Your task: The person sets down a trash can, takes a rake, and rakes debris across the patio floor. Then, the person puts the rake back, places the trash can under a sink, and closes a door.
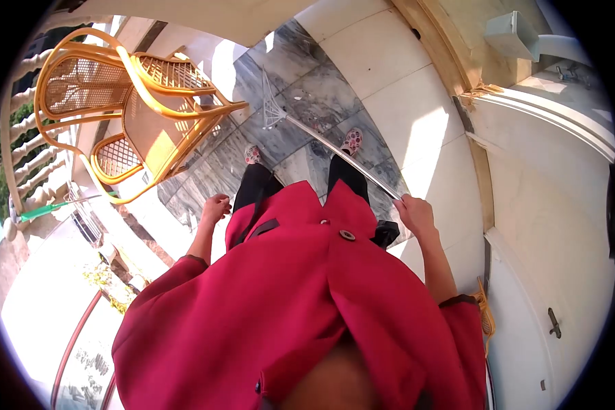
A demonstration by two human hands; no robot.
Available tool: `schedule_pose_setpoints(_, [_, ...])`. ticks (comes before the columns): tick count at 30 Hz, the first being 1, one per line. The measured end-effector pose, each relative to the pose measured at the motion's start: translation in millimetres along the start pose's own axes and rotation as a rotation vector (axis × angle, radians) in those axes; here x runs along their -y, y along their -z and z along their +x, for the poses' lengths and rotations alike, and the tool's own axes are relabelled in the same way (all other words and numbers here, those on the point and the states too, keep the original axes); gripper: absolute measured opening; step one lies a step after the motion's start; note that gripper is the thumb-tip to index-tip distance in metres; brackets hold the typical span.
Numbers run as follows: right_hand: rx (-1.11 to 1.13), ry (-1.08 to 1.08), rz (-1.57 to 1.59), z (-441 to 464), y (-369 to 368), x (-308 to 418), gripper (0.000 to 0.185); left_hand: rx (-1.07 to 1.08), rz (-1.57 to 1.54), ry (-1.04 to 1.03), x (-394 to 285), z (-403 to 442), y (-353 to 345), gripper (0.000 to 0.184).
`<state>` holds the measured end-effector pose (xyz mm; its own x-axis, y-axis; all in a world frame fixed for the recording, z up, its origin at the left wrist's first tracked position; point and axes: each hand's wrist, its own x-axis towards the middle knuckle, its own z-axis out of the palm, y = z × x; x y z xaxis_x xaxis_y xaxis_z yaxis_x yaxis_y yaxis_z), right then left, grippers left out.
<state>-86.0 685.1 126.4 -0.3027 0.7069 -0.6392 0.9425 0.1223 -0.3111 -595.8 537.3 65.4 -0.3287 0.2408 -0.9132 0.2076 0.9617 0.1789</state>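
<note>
My right hand is closed around the upper end of a long white pole. The pole slants away across the floor, past my right foot, to a flat triangular lattice head; the exact kind of tool is not clear. Its head is down at the grey marble tiles, where small bits of debris lie. My left hand hangs by my left thigh, its fingers loosely bent and slightly apart, with nothing visible in them. It is nearest to the hem of the red coat.
A rattan armchair stands at the left before a white balustrade. A green-ended stick lies nearby. At the right are a white door and its frame. A small bin-like white container is at the upper right.
</note>
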Motion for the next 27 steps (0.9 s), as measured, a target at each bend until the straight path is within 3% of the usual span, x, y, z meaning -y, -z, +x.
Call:
schedule_pose_setpoints(5, [0.179, 0.336, -0.17, 69, 4, 8, 0.027, -0.04, -0.191, 0.036, 11, -58, -67, 0.022])
schedule_pose_setpoints(10, [0.188, 0.57, -0.24, 151, -91, 70, 0.025, -0.166, -0.234, -0.099, 7, -74, -92, 0.025])
schedule_pose_setpoints(14, [0.242, 0.43, -0.295, 170, -72, 39, 0.025, -0.297, -0.444, -0.193, 10, -94, -115, 0.026])
schedule_pose_setpoints(15, [0.234, 0.496, -0.398, 163, -49, 23, 0.024, -0.295, -0.473, -0.192, 19, -95, -128, 0.026])
schedule_pose_setpoints(23, [0.121, 0.014, -0.482, 85, 61, -88, 0.038, -0.26, -0.715, -0.085, 125, -95, -237, 0.02])
schedule_pose_setpoints(27, [-0.053, 0.029, -0.547, 50, 101, -90, 0.036, -0.325, -0.802, -0.12, 147, -113, -274, 0.019])
